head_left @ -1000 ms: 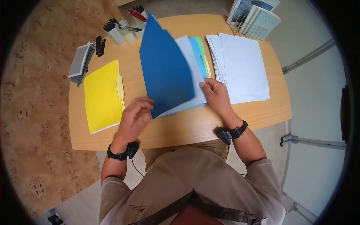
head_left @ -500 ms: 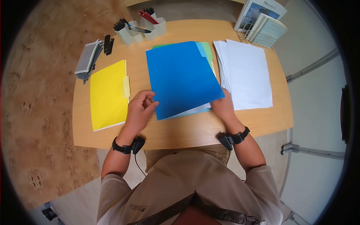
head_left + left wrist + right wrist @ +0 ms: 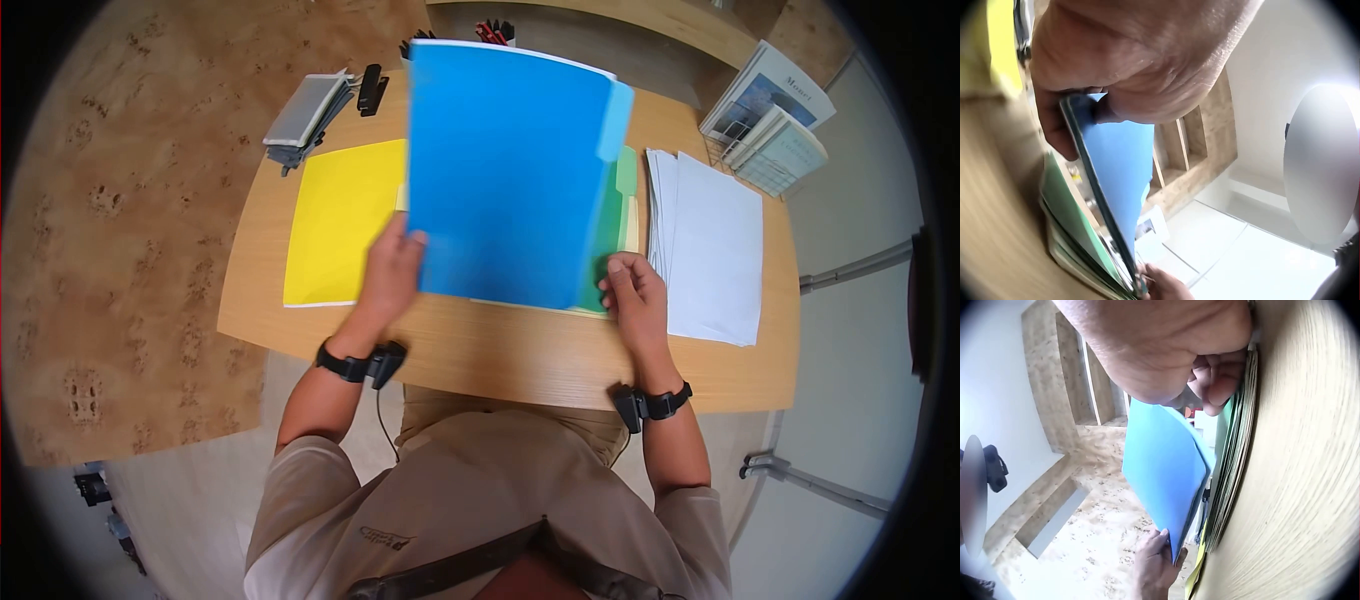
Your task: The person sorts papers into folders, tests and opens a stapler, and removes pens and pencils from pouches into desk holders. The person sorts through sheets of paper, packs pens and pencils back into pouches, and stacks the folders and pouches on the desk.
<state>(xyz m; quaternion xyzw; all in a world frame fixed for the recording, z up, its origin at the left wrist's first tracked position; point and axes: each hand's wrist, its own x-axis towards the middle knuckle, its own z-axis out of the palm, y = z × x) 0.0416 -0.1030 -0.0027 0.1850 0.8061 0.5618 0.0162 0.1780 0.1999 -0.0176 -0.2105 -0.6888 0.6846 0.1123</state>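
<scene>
A blue folder (image 3: 505, 180) with paper inside is raised above the desk, its light blue tab on the right. My left hand (image 3: 393, 270) grips it by the lower left edge, thumb on the near face, as the left wrist view also shows. My right hand (image 3: 637, 300) is just right of the folder's lower right corner, fingers loosely curled beside the stack. Beneath the blue folder lies a green folder (image 3: 608, 250) on a stack of folders (image 3: 1235, 462), partly hidden. To the left lies a yellow folder (image 3: 340, 225).
White papers (image 3: 718, 240) lie right of the stack. Books (image 3: 775, 150) stand in a wire rack at the back right. A stapler (image 3: 371, 90) and a grey stack (image 3: 308, 112) are at the back left; pens (image 3: 495, 33) show behind the blue folder.
The blue folder has closed over its paper and risen off the stack, uncovering the green folder. My left hand has taken hold of its edge; my right hand has come away from it.
</scene>
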